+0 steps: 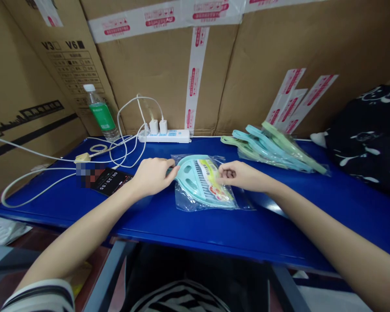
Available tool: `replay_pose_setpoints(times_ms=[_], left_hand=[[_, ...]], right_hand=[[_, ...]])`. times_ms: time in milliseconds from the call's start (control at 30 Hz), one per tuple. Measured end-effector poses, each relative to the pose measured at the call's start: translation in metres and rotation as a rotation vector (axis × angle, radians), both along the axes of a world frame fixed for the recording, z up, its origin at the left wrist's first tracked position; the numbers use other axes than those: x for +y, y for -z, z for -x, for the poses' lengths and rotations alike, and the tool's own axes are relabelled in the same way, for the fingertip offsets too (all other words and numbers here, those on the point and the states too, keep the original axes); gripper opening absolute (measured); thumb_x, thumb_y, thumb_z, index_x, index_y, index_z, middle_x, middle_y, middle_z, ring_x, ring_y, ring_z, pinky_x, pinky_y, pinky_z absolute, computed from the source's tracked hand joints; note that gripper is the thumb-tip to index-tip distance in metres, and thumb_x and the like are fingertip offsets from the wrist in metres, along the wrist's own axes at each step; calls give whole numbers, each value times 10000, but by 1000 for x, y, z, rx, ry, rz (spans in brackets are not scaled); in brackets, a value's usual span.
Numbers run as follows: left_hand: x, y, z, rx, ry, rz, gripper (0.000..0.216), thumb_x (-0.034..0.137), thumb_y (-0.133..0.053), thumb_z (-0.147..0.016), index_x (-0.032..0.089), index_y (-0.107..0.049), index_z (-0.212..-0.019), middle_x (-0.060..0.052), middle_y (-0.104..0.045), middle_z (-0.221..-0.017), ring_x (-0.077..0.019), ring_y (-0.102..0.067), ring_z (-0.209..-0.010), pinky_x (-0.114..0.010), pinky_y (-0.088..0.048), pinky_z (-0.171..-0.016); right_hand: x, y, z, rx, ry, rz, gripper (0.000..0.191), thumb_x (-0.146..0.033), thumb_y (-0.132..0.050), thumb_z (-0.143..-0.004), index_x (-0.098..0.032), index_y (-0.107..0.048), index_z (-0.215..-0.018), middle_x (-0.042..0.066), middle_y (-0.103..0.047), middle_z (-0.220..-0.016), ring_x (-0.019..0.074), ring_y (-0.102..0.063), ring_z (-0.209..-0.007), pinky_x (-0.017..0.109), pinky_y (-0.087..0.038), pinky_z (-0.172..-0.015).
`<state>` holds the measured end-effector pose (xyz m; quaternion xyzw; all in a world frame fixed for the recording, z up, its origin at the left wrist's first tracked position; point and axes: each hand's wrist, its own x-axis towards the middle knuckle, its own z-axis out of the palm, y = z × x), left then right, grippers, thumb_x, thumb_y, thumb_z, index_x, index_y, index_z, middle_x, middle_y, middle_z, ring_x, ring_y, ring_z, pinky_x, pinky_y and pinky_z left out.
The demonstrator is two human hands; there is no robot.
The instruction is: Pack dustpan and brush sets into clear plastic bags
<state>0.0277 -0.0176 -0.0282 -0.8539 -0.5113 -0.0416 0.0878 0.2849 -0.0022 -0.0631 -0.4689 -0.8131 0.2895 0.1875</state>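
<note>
A light blue plastic strainer (189,184) with a slotted, rounded head lies flat on the blue table, inside a clear plastic bag (186,204). A yellow printed label (211,177) covers part of its slots. My left hand (154,177) is closed around the strainer's handle, with the thumb on top; most of the handle is hidden under the fingers. My right hand (242,175) has its fingers curled at the right part of the bag, pinching the plastic beside the label. The fingertips are slightly blurred.
Several bagged green and blue strainers (273,147) lie at the back right, near a black patterned bag (370,138). At the left are a bottle (102,115), a phone (108,181) and tangled white cables (126,130). A power strip (173,136) stands against the cardboard wall (162,73).
</note>
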Motion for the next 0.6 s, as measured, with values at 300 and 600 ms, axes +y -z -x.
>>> replay_pose_setpoints(times_ms=[300, 600], left_hand=[[-4, -1, -2, 140, 11, 109, 483, 408, -269, -998, 172, -675, -884, -79, -733, -845, -250, -693, -780, -304, -434, -617], [-2, 7, -1, 218, 86, 89, 582, 592, -270, -975, 153, -651, -939, -101, -735, -886, -253, -698, -794, -296, -425, -604]], right_hand=[[10, 0, -17, -124, 408, -415, 74, -260, -448, -816, -237, -518, -814, 12, -583, -588, 206, -545, -517, 326, -399, -545], [40, -17, 19, -14, 243, -489, 226, -289, -540, -860, -183, -694, -987, 61, -719, -805, 223, -640, -724, 343, -466, -688]])
